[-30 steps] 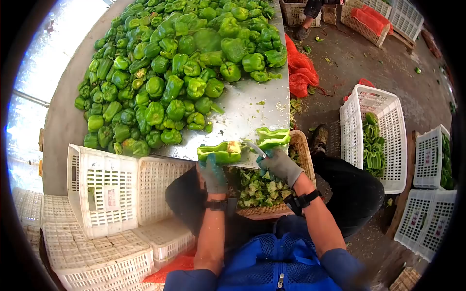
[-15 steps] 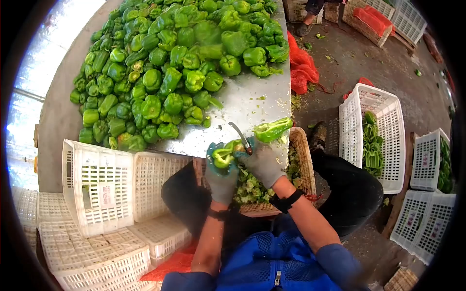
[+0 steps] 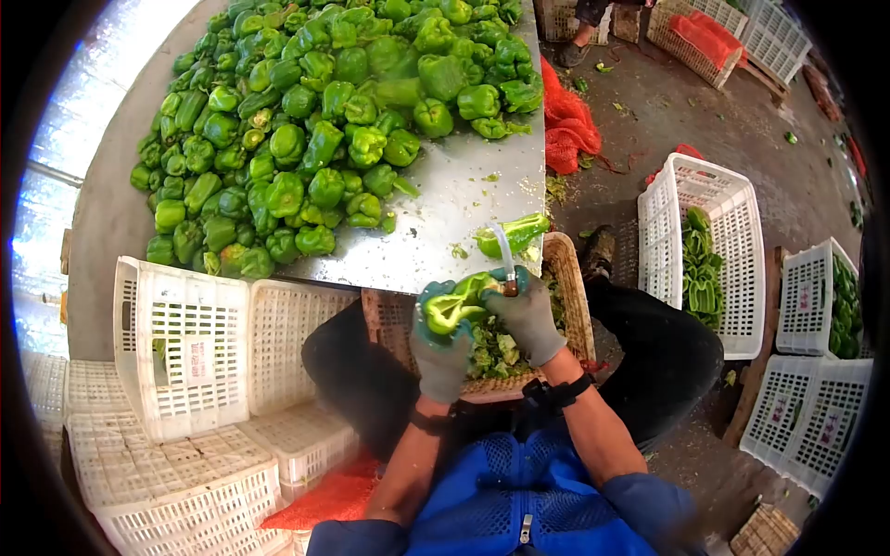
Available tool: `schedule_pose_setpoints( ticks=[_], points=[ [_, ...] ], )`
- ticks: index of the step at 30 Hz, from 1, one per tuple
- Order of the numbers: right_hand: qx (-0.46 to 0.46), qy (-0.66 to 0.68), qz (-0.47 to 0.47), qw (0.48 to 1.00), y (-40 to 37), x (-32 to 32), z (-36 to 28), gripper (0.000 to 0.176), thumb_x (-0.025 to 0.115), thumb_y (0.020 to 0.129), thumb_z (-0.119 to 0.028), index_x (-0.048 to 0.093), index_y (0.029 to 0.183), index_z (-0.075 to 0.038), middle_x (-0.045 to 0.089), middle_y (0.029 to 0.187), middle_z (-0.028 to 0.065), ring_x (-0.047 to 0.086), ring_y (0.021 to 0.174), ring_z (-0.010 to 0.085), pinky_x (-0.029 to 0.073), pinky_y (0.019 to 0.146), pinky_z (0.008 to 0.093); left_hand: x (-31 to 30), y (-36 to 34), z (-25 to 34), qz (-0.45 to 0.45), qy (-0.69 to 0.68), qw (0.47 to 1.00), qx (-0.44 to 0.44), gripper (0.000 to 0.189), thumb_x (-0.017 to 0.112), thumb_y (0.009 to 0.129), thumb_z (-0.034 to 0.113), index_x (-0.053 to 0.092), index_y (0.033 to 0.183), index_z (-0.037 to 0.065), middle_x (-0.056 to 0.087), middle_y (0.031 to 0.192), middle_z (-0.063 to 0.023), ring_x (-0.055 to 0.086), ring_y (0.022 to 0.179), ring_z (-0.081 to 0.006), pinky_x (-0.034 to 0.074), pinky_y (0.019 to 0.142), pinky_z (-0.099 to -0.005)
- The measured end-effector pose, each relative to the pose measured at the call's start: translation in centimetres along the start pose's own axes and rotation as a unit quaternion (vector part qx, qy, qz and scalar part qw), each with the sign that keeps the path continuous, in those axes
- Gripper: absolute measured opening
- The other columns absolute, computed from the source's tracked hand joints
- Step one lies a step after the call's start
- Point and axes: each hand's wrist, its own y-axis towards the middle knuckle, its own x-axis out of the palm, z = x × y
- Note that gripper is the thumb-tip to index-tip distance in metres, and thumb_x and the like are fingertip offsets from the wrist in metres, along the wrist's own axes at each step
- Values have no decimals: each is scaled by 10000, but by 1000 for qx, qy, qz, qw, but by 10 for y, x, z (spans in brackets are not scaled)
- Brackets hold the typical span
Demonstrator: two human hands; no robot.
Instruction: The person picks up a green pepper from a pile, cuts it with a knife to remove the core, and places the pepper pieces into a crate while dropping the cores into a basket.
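Note:
My left hand (image 3: 441, 347), in a grey glove with green-coated fingers, is closed around a cut green bell pepper (image 3: 450, 310) whose pale inside faces up. Close beside it, my right hand (image 3: 530, 320) wears a similar glove and grips a small curved knife (image 3: 503, 250), blade pointing up. Its fingers touch the pepper's right side, hiding part of it. Beyond the knife, another cut pepper piece (image 3: 519, 233) lies near the corner of the metal table (image 3: 445, 204). Below both hands is a basket (image 3: 579, 320) with pale green pepper scraps (image 3: 496, 352).
Whole green peppers (image 3: 306, 139) are heaped across the table. White plastic crates (image 3: 199, 361) stand at left; a white crate (image 3: 756, 278) with cut peppers stands at right. Red netting (image 3: 567, 125) lies by the table's right edge. Another person's foot (image 3: 575, 54) shows at the top.
Both hands have moved slightly right and toward my body, away from the table edge. The knife blade has swung upright, and the pepper's opened inside shows more widely.

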Motion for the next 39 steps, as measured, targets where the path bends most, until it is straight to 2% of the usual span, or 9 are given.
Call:
schedule_pose_setpoints(
  ticks=[11, 17, 19, 21, 25, 28, 33, 35, 39],
  points=[
    [113, 320, -127, 932, -55, -47, -5, 395, 665, 997, -166, 661, 1330, 46, 624, 820, 14, 534, 551, 80, 401, 489, 249, -28, -14, -44, -17, -395, 906, -153, 605, 672, 1015, 216, 507, 1565, 28, 682, 1388, -171, 690, 1242, -308, 580, 1082, -474],
    [56, 133, -96, 985, -69, -81, 45, 413, 688, 975, -164, 655, 1327, 48, 679, 932, 62, 584, 621, 108, 462, 529, 257, -22, -17, -32, -75, -451, 873, -168, 814, 758, 948, 336, 416, 1610, 8, 641, 1386, -131, 652, 1298, -292, 567, 1118, -435],
    [117, 349, -158, 916, -71, -84, 30, 440, 675, 1002, -208, 643, 1368, 34, 731, 1170, 95, 717, 964, 154, 594, 765, 264, -23, -13, -33, -61, -460, 872, -155, 814, 758, 946, 325, 412, 1610, 8, 649, 1364, -138, 657, 1287, -300, 569, 1116, -445],
    [100, 451, -29, 887, -73, -68, -2, 427, 674, 1041, -189, 588, 1396, 31, 618, 945, 62, 502, 617, 108, 439, 521, 271, -26, -6, -19, -50, -502, 853, -131, 807, 753, 948, 293, 397, 1613, 8, 657, 1361, -170, 661, 1289, -326, 577, 1111, -478],
    [63, 416, -31, 907, -58, -90, -4, 394, 700, 1046, -199, 636, 1371, 14, 652, 905, 35, 500, 586, 90, 440, 523, 258, -42, 0, -3, -42, -437, 892, -106, 785, 711, 989, 281, 365, 1635, -1, 628, 1457, -204, 650, 1328, -345, 564, 1127, -485],
    [-53, -102, 35, 993, -60, -76, -6, 312, 840, 942, -168, 767, 1219, -42, 719, 886, -20, 625, 702, 69, 525, 622, 261, -43, -3, -3, -75, -321, 941, -75, 819, 696, 1041, 389, 335, 1645, -30, 622, 1471, -189, 644, 1342, -317, 549, 1138, -456],
    [-144, -200, -30, 969, -71, -41, -37, 241, 838, 925, -121, 737, 1143, -105, 792, 1015, 50, 734, 793, 184, 598, 712, 362, -29, -13, -18, -119, -286, 947, -84, 874, 712, 1044, 447, 317, 1655, -38, 622, 1473, -183, 644, 1344, -307, 547, 1135, -438],
    [-353, -324, -49, 877, -63, -32, -33, 325, 804, 905, -62, 715, 1218, -68, 769, 1064, 111, 758, 839, 272, 601, 764, 365, -27, -15, -28, -159, -277, 944, -81, 916, 721, 1042, 478, 300, 1669, -40, 619, 1484, -185, 632, 1363, -303, 537, 1138, -426],
    [-319, -461, -59, 826, -58, -20, -18, 279, 768, 869, -85, 693, 1136, -123, 758, 1020, 119, 747, 848, 340, 603, 713, 445, -20, -20, 2, -175, -249, 946, -113, 824, 635, 1097, 457, 310, 1669, -38, 618, 1510, -185, 637, 1351, -275, 518, 1151, -417]
  ],
)
